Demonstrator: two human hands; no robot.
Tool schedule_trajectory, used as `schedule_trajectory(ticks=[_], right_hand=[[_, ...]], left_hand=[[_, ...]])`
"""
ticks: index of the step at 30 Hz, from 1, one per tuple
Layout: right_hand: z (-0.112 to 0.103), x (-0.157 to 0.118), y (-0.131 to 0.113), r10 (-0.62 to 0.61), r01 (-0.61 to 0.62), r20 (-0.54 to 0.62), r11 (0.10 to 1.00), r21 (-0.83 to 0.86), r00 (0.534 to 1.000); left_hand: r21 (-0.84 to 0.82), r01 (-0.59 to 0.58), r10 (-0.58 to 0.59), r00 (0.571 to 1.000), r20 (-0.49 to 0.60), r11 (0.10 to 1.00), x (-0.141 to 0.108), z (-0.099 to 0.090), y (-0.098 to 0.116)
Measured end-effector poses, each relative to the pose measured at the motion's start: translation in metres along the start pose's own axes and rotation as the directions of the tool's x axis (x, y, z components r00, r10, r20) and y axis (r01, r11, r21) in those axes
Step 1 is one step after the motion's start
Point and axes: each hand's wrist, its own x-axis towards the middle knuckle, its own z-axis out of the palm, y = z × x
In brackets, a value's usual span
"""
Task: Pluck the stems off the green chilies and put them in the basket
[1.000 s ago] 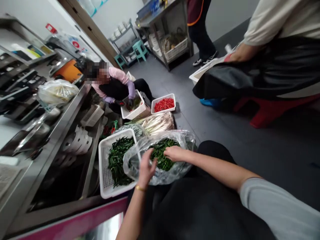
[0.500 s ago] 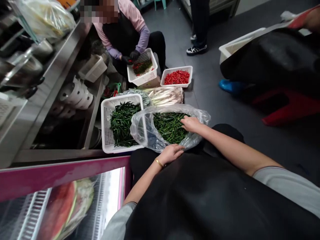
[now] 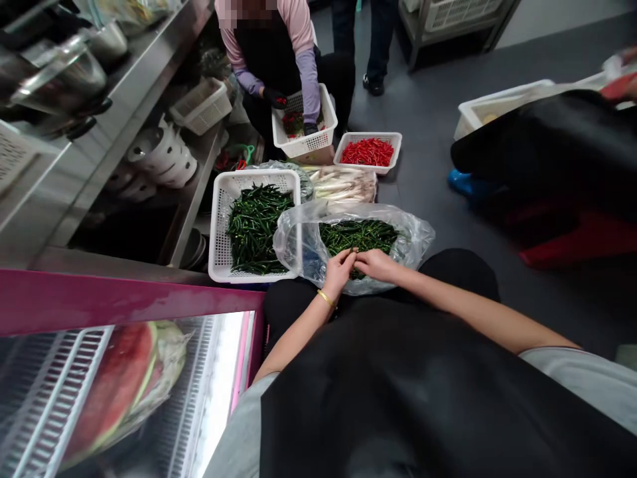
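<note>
A clear plastic bag [image 3: 413, 234] full of green chilies [image 3: 365, 236] lies open before me. Over its near side my left hand [image 3: 339, 271] and my right hand [image 3: 377, 264] meet, fingertips pinched together. A small green chili seems to be between the fingertips of both hands, mostly hidden by the fingers. Left of the bag, and partly under its edge, stands a white perforated basket [image 3: 219, 249] holding a heap of dark green chilies [image 3: 257, 229].
Beyond the bag lie long white-stemmed vegetables [image 3: 343, 184] and a white basket [image 3: 397, 141] of red chilies. A person [image 3: 269, 56] works over another white basket [image 3: 326, 113]. A glass-topped fridge [image 3: 199, 292] with watermelon is at lower left.
My right hand has moved left out of the chilies, and my left hand has risen from the bag's near edge to meet it. The other person's one hand has reached into their basket.
</note>
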Motion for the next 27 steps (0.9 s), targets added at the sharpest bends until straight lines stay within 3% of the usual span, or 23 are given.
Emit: schedule_trajectory(ticks=[4,8,10,13,15,17,19,22,24,27], right_hand=[[0.017,-0.02,0.004,0.014,-0.023,0.064,0.99,0.143,0.998],[0.019,-0.033,0.013,-0.023,0.013,0.044,0.976,0.219,0.999],[0.018,-0.033,0.013,-0.081,0.056,0.055,0.932,0.359,0.995],[0.014,-0.024,0.018,0.04,-0.059,0.046,0.804,0.591,0.998],[0.009,-0.014,0.025,0.156,-0.137,0.025,0.77,0.623,0.987],[0.007,-0.001,0.032,0.182,-0.148,-0.034,0.882,0.446,0.983],[0.008,0.013,0.036,0.115,-0.111,-0.061,0.992,0.062,0.992],[0.011,0.034,0.033,0.027,-0.005,0.044,0.902,-0.431,0.999],[0.009,0.043,0.03,-0.013,0.077,0.123,0.848,-0.525,0.992],[-0.002,0.045,0.028,-0.087,0.098,0.045,0.879,-0.467,0.995]], left_hand=[[0.132,-0.004,-0.016,0.989,0.144,0.991,-0.022,-0.008,0.0],[0.243,-0.052,-0.057,0.905,0.421,0.969,-0.046,-0.013,0.007],[0.269,-0.12,-0.024,0.879,0.477,0.956,-0.049,-0.013,0.016],[0.241,-0.191,0.033,0.842,0.538,0.952,-0.048,-0.013,0.032],[0.154,-0.147,0.037,0.829,0.558,0.977,-0.043,-0.016,0.04],[0.005,-0.014,0.01,0.874,0.486,1.0,-0.036,-0.023,0.043],[-0.205,0.114,-0.041,0.943,0.33,0.972,-0.025,-0.034,0.042],[-0.422,0.153,-0.124,0.988,0.095,0.894,-0.01,-0.052,0.039],[-0.415,0.165,-0.179,0.984,0.006,0.895,-0.005,-0.059,0.036],[-0.295,0.207,-0.226,0.974,-0.032,0.933,-0.006,-0.056,0.031]])
